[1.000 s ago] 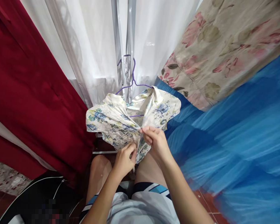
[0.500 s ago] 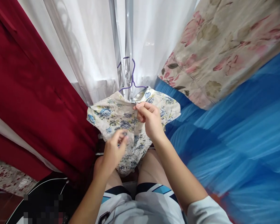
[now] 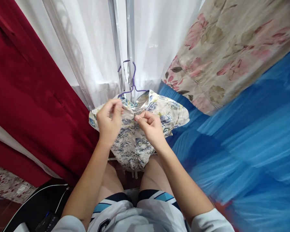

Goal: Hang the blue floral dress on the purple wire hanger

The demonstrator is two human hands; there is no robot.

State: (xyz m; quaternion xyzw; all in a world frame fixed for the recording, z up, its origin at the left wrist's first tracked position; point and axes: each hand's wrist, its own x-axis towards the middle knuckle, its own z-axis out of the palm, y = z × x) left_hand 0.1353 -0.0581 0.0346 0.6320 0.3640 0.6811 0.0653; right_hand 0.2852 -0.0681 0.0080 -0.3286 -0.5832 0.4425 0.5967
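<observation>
A cream blouse (image 3: 125, 141) with blue flowers hangs on a purple hanger (image 3: 134, 77) in front of me. At the middle of its neckline, my right hand (image 3: 151, 127) pinches the cloth beside a small dark fastening, too small to make out clearly. My left hand (image 3: 110, 120) is level with it on the left side of the neckline. Its thumb and fingers are closed on the neckline edge, slightly blurred. Between the two hands the edge is drawn toward me.
White curtains (image 3: 87, 48) and grey metal poles (image 3: 129, 42) stand behind the hanger. A red curtain (image 3: 33, 96) is on the left. To the right hang a pink-flowered cloth (image 3: 207, 64) and blue sheer fabric (image 3: 244, 145). A black round-edged surface (image 3: 38, 199) sits lower left.
My left hand has risen from the blouse's front to the neckline and closed there. The right hand keeps its pinch, slightly lower. The neckline has been pulled toward me and the blouse front is more wrinkled.
</observation>
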